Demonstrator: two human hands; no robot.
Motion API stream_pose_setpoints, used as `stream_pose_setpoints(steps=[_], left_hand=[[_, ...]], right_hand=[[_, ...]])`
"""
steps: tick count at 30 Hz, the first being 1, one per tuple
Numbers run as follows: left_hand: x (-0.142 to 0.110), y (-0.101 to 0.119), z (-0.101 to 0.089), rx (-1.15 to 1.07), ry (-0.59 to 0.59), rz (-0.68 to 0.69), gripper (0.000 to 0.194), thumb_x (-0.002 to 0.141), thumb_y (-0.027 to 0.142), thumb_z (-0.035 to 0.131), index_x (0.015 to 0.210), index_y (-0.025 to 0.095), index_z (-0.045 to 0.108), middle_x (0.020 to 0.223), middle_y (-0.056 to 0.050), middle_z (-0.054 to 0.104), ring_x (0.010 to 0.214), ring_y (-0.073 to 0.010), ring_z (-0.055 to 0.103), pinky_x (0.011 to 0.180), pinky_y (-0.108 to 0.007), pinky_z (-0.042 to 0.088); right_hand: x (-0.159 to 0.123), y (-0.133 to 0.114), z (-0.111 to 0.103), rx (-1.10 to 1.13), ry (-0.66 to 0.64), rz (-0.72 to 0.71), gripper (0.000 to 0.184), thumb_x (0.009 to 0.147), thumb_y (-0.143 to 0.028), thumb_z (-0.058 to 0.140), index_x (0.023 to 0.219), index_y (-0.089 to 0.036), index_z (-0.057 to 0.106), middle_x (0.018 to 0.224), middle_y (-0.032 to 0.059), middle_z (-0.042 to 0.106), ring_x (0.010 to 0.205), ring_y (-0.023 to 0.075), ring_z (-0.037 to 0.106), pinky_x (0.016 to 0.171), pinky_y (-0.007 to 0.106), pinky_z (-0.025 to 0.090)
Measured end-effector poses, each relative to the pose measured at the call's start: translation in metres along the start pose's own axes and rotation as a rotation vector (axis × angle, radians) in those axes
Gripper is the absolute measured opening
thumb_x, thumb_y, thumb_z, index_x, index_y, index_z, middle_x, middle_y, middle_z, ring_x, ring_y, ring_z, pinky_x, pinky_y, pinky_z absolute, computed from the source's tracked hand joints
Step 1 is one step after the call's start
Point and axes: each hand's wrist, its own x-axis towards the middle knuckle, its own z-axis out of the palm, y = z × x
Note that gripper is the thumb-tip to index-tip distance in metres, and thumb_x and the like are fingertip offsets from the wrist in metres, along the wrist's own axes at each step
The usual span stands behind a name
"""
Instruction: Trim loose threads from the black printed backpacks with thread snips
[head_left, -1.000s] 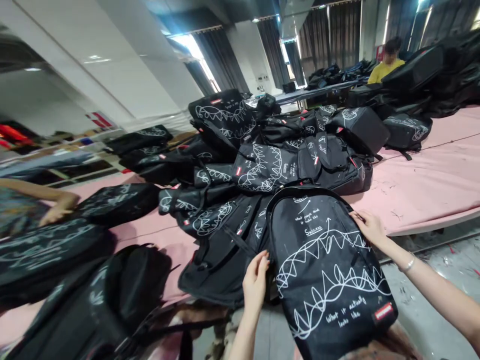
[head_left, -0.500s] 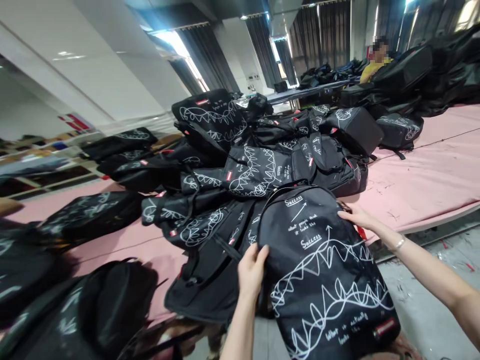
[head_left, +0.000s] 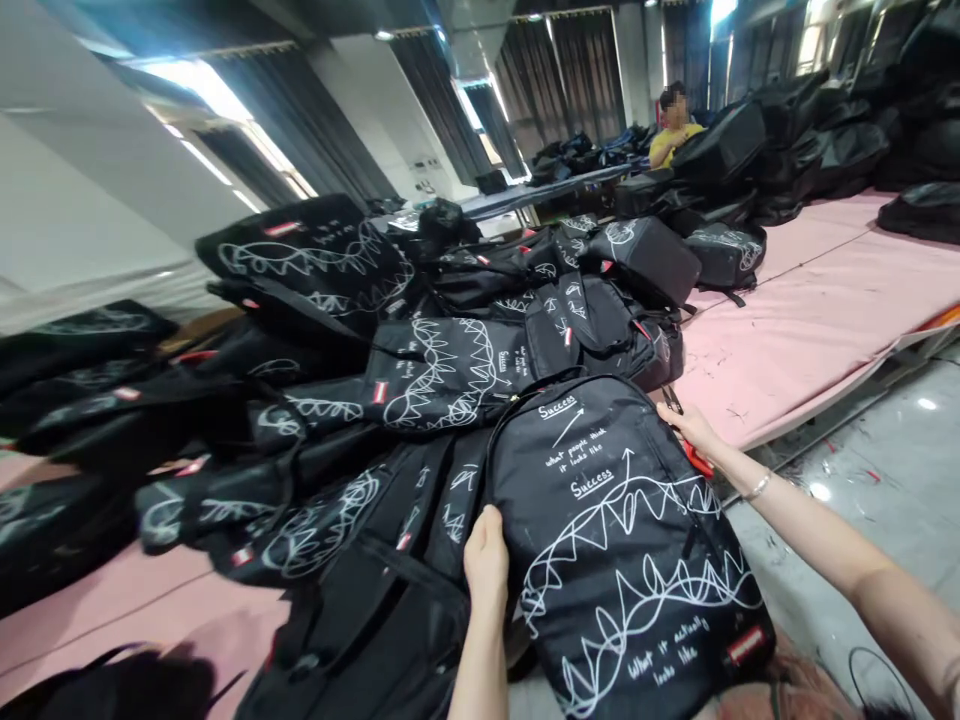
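Note:
A black backpack (head_left: 622,530) with white scribble lines and the word "Success" leans against the table edge in front of me, its red label at the lower right. My left hand (head_left: 486,560) grips its left side, fingers curled round the edge. My right hand (head_left: 690,428) holds its upper right side, with a bracelet on the wrist. A red object (head_left: 699,462) shows just under that hand.
A big heap of similar black backpacks (head_left: 442,370) covers the pink table (head_left: 795,330). More black bags are stacked at the far right (head_left: 825,140). A person in a yellow top (head_left: 675,135) sits at a far table. Grey floor (head_left: 862,480) lies at right.
The view has swung right, so the other person's arm at left has left the frame. Both my hands have stayed on the backpack's sides, the left hand curling further round the edge.

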Motion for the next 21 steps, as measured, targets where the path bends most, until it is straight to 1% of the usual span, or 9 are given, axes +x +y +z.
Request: stream_pose_setpoints(steps=[3, 6, 10, 12, 15, 18, 19, 20, 21], left_hand=[[-0.004, 0.000, 0.002, -0.020, 0.112, -0.038, 0.048, 0.069, 0.059, 0.046, 0.066, 0.013, 0.060, 0.057, 0.000, 0.054, 0.062, -0.0166, 0.052, 0.064, -0.033, 0.047], [0.002, 0.002, 0.005, -0.022, 0.223, -0.074, 0.045, 0.072, 0.056, 0.042, 0.062, 0.014, 0.056, 0.052, 0.003, 0.047, 0.054, -0.0131, 0.046, 0.057, -0.031, 0.045], [0.013, 0.004, 0.000, 0.050, 0.218, -0.099, 0.040, 0.070, 0.052, 0.046, 0.051, 0.016, 0.050, 0.044, 0.005, 0.038, 0.047, -0.0128, 0.042, 0.050, -0.030, 0.042], [0.013, 0.006, -0.006, 0.111, 0.208, -0.081, 0.038, 0.070, 0.050, 0.047, 0.052, 0.016, 0.051, 0.044, 0.004, 0.040, 0.051, -0.0155, 0.046, 0.054, -0.032, 0.043], [-0.004, 0.017, -0.015, 0.208, 0.265, -0.019, 0.029, 0.071, 0.043, 0.052, 0.074, 0.015, 0.061, 0.066, -0.002, 0.055, 0.073, -0.0212, 0.054, 0.074, -0.038, 0.044], [-0.045, 0.037, -0.010, 0.248, 0.323, 0.181, 0.036, 0.073, 0.038, 0.054, 0.101, 0.016, 0.059, 0.101, -0.009, 0.057, 0.099, -0.0239, 0.051, 0.089, -0.039, 0.039], [-0.064, 0.044, -0.005, 0.227, 0.257, 0.268, 0.036, 0.074, 0.038, 0.054, 0.103, 0.016, 0.059, 0.105, -0.010, 0.057, 0.101, -0.0238, 0.051, 0.090, -0.038, 0.039], [-0.084, 0.050, 0.004, 0.169, 0.121, 0.316, 0.032, 0.076, 0.038, 0.053, 0.099, 0.017, 0.061, 0.102, -0.009, 0.059, 0.099, -0.0226, 0.053, 0.090, -0.037, 0.040], [-0.105, 0.055, 0.013, 0.094, -0.131, 0.320, 0.029, 0.076, 0.038, 0.053, 0.095, 0.018, 0.063, 0.099, -0.008, 0.061, 0.095, -0.0212, 0.055, 0.089, -0.036, 0.042]], right_hand=[[0.001, -0.002, -0.001, -0.034, 0.035, -0.039, 0.043, 0.058, -0.055, 0.067, 0.060, -0.016, 0.051, 0.052, -0.0035, 0.050, 0.048, 0.0094, 0.044, 0.047, 0.021, 0.037], [0.003, -0.002, 0.009, -0.072, 0.025, -0.048, 0.043, 0.064, -0.058, 0.059, 0.065, -0.016, 0.054, 0.058, 0.0001, 0.056, 0.054, 0.0127, 0.050, 0.052, 0.024, 0.042], [0.006, 0.003, 0.014, -0.199, 0.047, -0.071, 0.037, 0.068, -0.052, 0.058, 0.060, -0.017, 0.052, 0.054, 0.0004, 0.053, 0.055, 0.0147, 0.051, 0.054, 0.026, 0.042], [0.003, 0.005, 0.010, -0.279, 0.107, -0.112, 0.030, 0.070, -0.046, 0.057, 0.063, -0.017, 0.054, 0.061, 0.0018, 0.055, 0.063, 0.0169, 0.053, 0.062, 0.029, 0.044], [-0.020, 0.003, -0.002, -0.376, 0.226, -0.182, 0.026, 0.074, -0.036, 0.055, 0.090, -0.016, 0.058, 0.088, 0.0070, 0.058, 0.089, 0.0223, 0.052, 0.082, 0.037, 0.041], [-0.067, 0.003, -0.007, -0.548, 0.222, -0.307, 0.038, 0.083, -0.030, 0.045, 0.119, -0.018, 0.047, 0.108, 0.0105, 0.052, 0.105, 0.0239, 0.045, 0.094, 0.042, 0.034], [-0.086, 0.004, -0.005, -0.622, 0.152, -0.356, 0.039, 0.087, -0.028, 0.040, 0.125, -0.020, 0.043, 0.111, 0.0104, 0.051, 0.107, 0.0230, 0.044, 0.095, 0.041, 0.034], [-0.105, 0.006, -0.001, -0.672, 0.079, -0.388, 0.039, 0.089, -0.025, 0.036, 0.128, -0.022, 0.041, 0.110, 0.0098, 0.050, 0.105, 0.0217, 0.046, 0.094, 0.040, 0.037], [-0.124, 0.008, 0.004, -0.703, -0.003, -0.411, 0.040, 0.089, -0.023, 0.035, 0.129, -0.023, 0.039, 0.109, 0.0095, 0.050, 0.103, 0.0207, 0.048, 0.093, 0.038, 0.039]])
